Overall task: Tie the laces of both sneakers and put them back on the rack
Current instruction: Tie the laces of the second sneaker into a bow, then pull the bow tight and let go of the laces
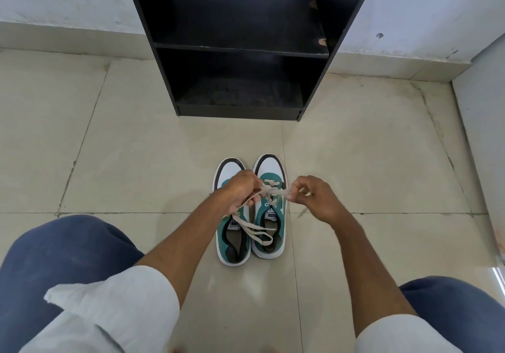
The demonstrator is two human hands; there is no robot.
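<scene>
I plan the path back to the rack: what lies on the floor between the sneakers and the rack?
Nothing: in the head view only bare floor tile lies between the sneakers and the rack.

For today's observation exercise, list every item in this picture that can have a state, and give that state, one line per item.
Right sneaker: on the floor, lace being tied.
Left sneaker: on the floor, lace loose, trailing across the right sneaker.
Lace: pulled taut between both hands.
Left hand: closed on one lace end.
Right hand: pinching the other end.
Rack: both visible shelves hold no shoes.
</scene>
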